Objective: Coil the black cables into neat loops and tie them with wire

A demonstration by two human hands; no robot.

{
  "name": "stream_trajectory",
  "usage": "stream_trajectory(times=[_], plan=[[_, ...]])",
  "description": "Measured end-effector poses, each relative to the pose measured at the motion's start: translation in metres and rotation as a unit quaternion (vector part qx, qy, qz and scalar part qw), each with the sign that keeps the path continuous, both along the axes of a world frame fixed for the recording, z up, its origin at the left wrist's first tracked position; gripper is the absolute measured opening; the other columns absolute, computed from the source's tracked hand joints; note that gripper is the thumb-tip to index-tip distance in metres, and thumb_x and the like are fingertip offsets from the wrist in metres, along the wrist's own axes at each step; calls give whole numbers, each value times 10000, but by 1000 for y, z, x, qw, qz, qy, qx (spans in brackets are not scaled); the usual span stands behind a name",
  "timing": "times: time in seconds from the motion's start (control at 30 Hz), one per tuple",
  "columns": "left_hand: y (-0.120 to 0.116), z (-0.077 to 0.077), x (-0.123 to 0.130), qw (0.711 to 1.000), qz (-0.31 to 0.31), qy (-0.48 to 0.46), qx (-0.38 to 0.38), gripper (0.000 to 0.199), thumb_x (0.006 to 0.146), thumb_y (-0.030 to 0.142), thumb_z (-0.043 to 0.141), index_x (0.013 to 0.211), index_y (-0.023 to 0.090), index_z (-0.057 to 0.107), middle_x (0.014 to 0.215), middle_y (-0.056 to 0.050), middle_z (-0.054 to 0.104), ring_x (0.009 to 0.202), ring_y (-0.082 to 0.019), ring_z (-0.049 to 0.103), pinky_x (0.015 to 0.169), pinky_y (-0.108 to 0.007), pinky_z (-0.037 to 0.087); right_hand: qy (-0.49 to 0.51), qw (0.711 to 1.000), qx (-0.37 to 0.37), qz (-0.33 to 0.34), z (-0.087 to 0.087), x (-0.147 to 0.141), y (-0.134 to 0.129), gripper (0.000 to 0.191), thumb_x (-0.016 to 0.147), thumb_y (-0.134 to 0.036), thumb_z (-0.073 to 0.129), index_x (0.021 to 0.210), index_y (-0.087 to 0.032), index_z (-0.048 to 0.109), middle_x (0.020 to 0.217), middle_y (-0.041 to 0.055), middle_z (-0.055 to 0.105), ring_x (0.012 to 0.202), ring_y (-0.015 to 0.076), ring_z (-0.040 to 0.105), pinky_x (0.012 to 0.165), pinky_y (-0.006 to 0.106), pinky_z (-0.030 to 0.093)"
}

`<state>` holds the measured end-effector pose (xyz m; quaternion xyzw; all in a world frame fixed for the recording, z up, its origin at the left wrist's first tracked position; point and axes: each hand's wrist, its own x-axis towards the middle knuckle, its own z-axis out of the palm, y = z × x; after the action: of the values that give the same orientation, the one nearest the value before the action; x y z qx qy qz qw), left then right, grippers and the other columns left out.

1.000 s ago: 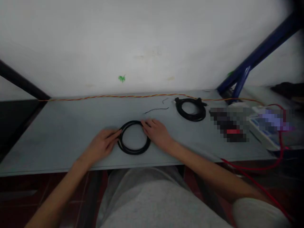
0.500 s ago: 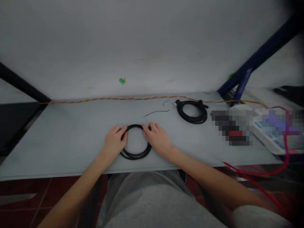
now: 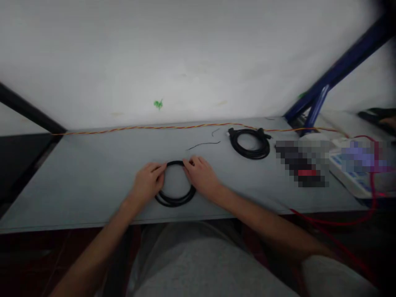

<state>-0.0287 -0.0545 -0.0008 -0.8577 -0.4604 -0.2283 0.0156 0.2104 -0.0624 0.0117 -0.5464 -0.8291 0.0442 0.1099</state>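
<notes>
A coiled black cable [image 3: 175, 202] forms a ring near the front edge of the grey table [image 3: 93, 181]. My left hand [image 3: 148, 181] is closed on the upper left side of the coil, thumb and fingers pinching it. On the upper right side, my right hand [image 3: 202, 175] grips the same coil with its fingers bent around it. Both ends of this cable are hidden. Behind my right hand lie a thin dark wire piece [image 3: 204, 144] and a shorter bent one [image 3: 215, 132].
A second coiled black cable [image 3: 250, 156] with connectors lies to the right. A twisted red and yellow wire [image 3: 148, 128] runs along the wall. At the right are a white power strip [image 3: 349, 175], a red cable [image 3: 340, 224], a blurred-out dark item [image 3: 297, 163] and a blue brace [image 3: 343, 62].
Both hands keep hold of the coil. The fingers on top have drawn slightly closer together along it, and the view has shifted a little.
</notes>
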Motion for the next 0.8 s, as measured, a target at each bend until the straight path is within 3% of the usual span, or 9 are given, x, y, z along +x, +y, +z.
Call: stream_trajectory(times=[0.13, 0.3, 0.37, 0.5, 0.63, 0.7, 0.8], plan=[[-13, 6, -26, 993, -81, -62, -64, 392, 1055, 253, 518, 1425, 241, 646, 1314, -94, 744, 1178, -246, 712, 1063, -466, 580, -8, 1000, 14, -7, -7, -1, -2, 453, 1060, -188, 462, 1498, -148, 568, 1190, 178, 653, 1073, 295, 566, 937, 390, 495], [-37, 15, -59, 985, -133, -4, -110, 514, 1010, 333, 645, 1517, 294, 564, 1599, -95, 527, 1436, -288, 557, 1211, -523, 482, -1, 1000, 18, 3, -9, 1, -1, 432, 1069, -194, 456, 1476, -144, 592, 1170, 169, 645, 1057, 282, 559, 943, 376, 482], [-44, 17, -62, 984, -142, 15, -109, 526, 988, 360, 682, 1501, 301, 586, 1598, -98, 528, 1434, -307, 560, 1211, -539, 484, 7, 1000, 15, 21, -8, 3, 7, 422, 1081, -203, 451, 1474, -160, 600, 1158, 153, 641, 1040, 261, 560, 938, 356, 472], [-57, 21, -55, 988, -139, -2, -65, 378, 971, 336, 705, 1346, 293, 716, 1407, -95, 693, 1305, -295, 664, 1143, -501, 557, 28, 994, 26, 104, -7, 10, 38, 385, 1108, -306, 463, 1442, -257, 647, 1141, 112, 629, 1058, 236, 544, 968, 340, 435], [-66, 27, -47, 977, -169, -7, -127, 511, 997, 252, 641, 1504, 273, 581, 1384, -97, 700, 1279, -259, 675, 1111, -423, 582, 30, 976, 59, 206, -4, 13, 70, 351, 1085, -335, 529, 1396, -352, 690, 1145, 92, 633, 1086, 257, 515, 1002, 387, 387], [-61, 28, -45, 975, -175, -14, -136, 539, 1014, 186, 580, 1537, 305, 540, 1409, -89, 680, 1279, -241, 669, 1101, -414, 584, 43, 966, 65, 246, -5, 9, 81, 344, 1066, -285, 558, 1364, -350, 717, 1130, 93, 638, 1063, 256, 510, 983, 389, 378], [-43, 28, -45, 973, -196, 7, -120, 475, 1007, 183, 599, 1455, 338, 625, 1535, -87, 583, 1439, -301, 535, 1176, -526, 508, 63, 948, 70, 303, -7, -5, 91, 344, 1044, -235, 582, 1338, -317, 740, 1096, 98, 646, 1006, 244, 508, 949, 378, 374]])
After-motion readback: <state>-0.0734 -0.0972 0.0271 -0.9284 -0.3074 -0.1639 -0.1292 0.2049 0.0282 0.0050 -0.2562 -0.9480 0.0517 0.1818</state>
